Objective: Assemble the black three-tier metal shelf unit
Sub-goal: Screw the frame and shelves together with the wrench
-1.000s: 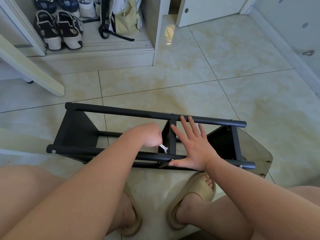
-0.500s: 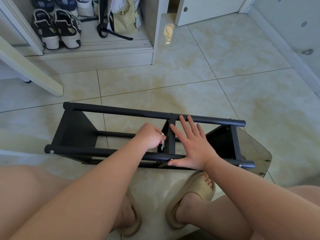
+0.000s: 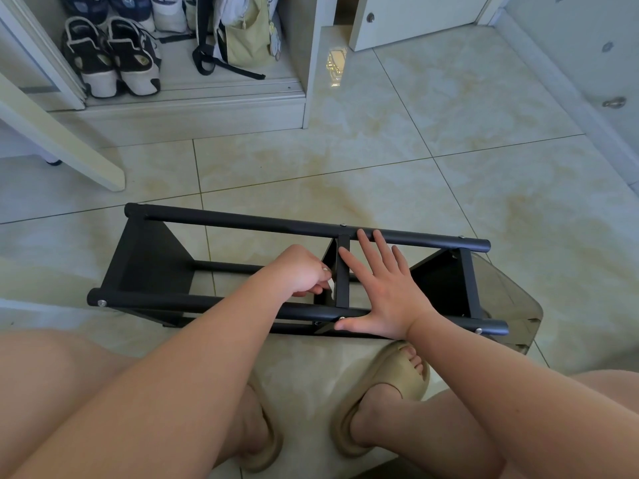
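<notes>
The black metal shelf unit [image 3: 221, 219] lies on its side on the tiled floor, its long round posts running left to right. Three black tier panels stand between the posts, at the left end, the middle and the right end. My left hand [image 3: 304, 273] pinches a small white tool [image 3: 332, 286] just left of the middle tier's edge strip [image 3: 343, 271]. My right hand [image 3: 387, 288] lies flat with spread fingers over the gap right of that strip, thumb resting on the near post beside a screw head [image 3: 341, 318].
An open closet at the back left holds shoes [image 3: 110, 60] and a green bag [image 3: 249, 32]. A white slanted board [image 3: 62, 140] crosses the left. A clear plastic sheet [image 3: 508, 305] lies under the shelf's right end. My feet in beige slippers [image 3: 387, 395] sit just below the shelf.
My left hand has turned the white tool from pointing down-right to standing nearly upright beside the middle strip. My right hand stays flat in place.
</notes>
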A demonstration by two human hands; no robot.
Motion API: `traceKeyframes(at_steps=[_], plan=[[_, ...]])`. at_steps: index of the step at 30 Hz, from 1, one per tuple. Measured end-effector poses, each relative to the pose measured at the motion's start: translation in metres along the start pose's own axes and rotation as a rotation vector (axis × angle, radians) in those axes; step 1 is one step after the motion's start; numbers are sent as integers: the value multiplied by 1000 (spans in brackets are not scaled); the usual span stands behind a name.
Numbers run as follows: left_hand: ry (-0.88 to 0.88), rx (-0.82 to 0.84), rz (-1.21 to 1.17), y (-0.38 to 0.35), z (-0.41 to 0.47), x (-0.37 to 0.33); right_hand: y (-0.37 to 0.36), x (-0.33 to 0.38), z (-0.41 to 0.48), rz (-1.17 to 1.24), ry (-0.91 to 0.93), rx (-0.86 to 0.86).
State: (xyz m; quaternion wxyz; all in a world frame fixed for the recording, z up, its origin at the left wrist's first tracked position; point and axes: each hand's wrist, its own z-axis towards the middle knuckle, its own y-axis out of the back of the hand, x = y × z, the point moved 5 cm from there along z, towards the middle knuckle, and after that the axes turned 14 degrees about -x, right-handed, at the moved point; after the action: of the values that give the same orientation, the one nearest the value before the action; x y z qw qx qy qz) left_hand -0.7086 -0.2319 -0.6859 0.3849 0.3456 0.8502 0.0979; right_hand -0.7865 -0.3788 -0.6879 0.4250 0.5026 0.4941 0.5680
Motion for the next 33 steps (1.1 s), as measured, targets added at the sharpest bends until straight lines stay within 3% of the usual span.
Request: traceKeyframes(at_steps=[7, 14, 33], plan=[[152, 20, -118, -6, 3, 11, -1, 0, 0, -6, 3, -5], [167, 56, -88, -9, 4, 15, -2, 2, -3, -16, 6, -17], [-106, 251, 175, 3, 4, 18, -3, 2, -4, -20, 7, -24]])
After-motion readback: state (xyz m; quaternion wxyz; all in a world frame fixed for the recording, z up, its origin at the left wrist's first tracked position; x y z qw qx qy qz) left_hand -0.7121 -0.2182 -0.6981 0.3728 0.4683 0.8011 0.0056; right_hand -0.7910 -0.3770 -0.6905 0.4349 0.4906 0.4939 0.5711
